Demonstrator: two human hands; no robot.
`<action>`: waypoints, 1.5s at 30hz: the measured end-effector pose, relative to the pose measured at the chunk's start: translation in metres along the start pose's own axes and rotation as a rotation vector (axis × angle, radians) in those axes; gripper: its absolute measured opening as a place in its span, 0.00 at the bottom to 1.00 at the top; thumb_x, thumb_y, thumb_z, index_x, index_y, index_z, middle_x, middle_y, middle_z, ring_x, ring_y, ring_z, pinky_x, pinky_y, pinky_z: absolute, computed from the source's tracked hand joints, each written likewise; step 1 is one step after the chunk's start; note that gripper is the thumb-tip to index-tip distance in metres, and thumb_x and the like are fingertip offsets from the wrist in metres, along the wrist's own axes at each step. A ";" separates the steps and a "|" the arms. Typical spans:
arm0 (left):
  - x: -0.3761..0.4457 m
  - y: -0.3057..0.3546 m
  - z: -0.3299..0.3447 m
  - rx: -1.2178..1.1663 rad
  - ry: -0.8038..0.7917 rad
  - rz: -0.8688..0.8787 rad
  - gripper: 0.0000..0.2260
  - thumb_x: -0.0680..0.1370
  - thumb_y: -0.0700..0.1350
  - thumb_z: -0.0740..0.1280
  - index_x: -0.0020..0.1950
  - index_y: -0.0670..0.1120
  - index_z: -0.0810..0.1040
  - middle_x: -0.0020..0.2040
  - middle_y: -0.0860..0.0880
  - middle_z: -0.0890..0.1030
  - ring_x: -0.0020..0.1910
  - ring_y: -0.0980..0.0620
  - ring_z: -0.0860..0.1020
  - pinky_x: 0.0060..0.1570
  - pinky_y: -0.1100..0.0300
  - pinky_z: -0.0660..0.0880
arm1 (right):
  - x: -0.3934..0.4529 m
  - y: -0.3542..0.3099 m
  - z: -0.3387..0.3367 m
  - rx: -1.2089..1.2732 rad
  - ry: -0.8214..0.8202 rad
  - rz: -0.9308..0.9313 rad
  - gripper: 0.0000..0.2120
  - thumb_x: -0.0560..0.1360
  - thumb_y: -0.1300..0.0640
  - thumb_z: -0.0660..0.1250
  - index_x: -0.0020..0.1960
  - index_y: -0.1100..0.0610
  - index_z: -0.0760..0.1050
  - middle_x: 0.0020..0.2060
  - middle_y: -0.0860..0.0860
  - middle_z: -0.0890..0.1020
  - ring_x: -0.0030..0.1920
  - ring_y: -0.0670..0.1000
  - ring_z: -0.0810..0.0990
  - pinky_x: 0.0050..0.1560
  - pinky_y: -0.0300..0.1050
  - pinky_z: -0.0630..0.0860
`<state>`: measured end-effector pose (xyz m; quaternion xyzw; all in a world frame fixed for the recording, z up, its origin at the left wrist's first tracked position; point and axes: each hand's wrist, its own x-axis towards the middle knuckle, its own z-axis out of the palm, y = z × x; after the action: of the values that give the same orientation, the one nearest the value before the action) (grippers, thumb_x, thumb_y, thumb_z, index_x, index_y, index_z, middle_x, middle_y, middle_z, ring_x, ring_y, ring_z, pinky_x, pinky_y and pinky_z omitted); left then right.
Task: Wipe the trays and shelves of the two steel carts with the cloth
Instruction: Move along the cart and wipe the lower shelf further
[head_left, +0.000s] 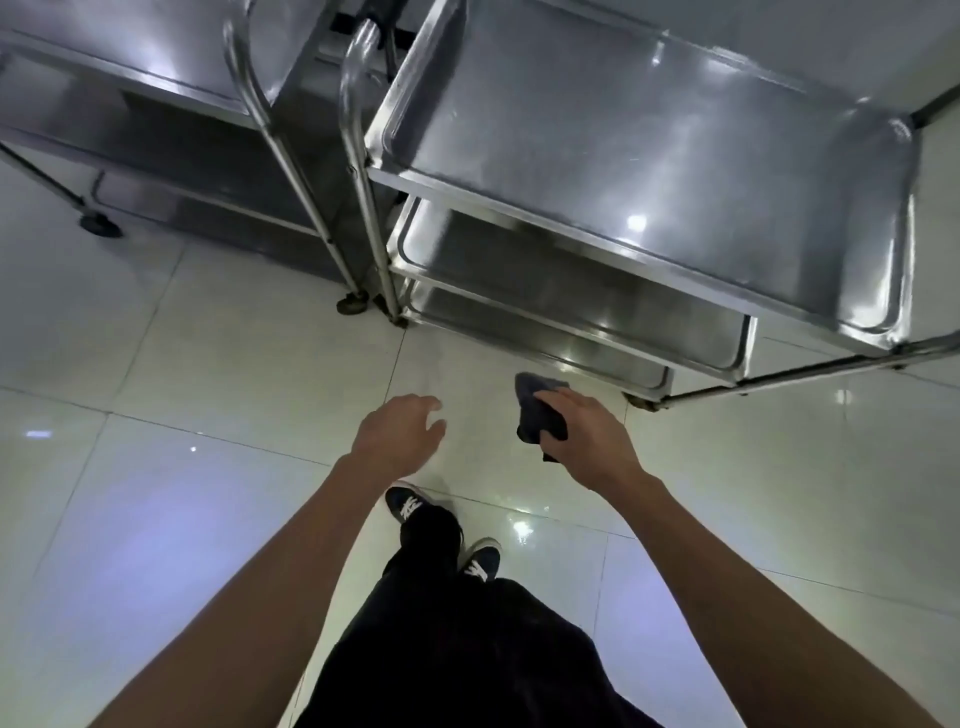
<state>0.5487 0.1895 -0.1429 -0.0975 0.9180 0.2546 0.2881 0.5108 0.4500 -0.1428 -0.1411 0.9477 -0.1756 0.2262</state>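
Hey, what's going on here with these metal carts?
A person stands on a tiled floor facing two steel carts. The right hand grips a dark cloth, held in the air just short of the lower shelves of the right cart. The left hand hangs open, holding nothing. The cloth touches no shelf at this moment. The left cart stands beside it, untouched.

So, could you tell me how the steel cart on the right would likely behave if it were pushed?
The right cart would probably roll easily: a caster shows under it and the tiled floor looks glossy. Its trays hold nothing, so it likely feels light.
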 end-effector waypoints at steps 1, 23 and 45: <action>-0.005 -0.003 0.001 0.011 0.011 0.008 0.18 0.82 0.53 0.62 0.71 0.52 0.74 0.65 0.51 0.78 0.62 0.50 0.76 0.61 0.52 0.74 | -0.003 0.000 0.005 0.016 0.016 0.009 0.24 0.76 0.55 0.68 0.71 0.49 0.72 0.64 0.48 0.78 0.58 0.53 0.77 0.51 0.46 0.75; 0.092 -0.191 0.009 0.145 -0.042 0.127 0.18 0.83 0.54 0.60 0.73 0.55 0.72 0.68 0.55 0.76 0.66 0.52 0.73 0.61 0.55 0.70 | 0.075 -0.049 0.167 0.258 0.125 0.298 0.24 0.74 0.59 0.70 0.69 0.50 0.74 0.62 0.46 0.79 0.57 0.51 0.78 0.54 0.49 0.77; 0.496 -0.268 0.198 0.349 0.223 0.369 0.23 0.80 0.53 0.63 0.75 0.53 0.68 0.73 0.51 0.70 0.72 0.49 0.66 0.67 0.48 0.68 | 0.445 0.113 0.397 0.213 0.440 0.115 0.23 0.75 0.53 0.69 0.70 0.48 0.73 0.65 0.48 0.78 0.60 0.54 0.78 0.56 0.52 0.77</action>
<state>0.3268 0.0495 -0.6792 0.0952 0.9762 0.1286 0.1464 0.2976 0.2903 -0.6888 -0.0208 0.9567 -0.2878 0.0378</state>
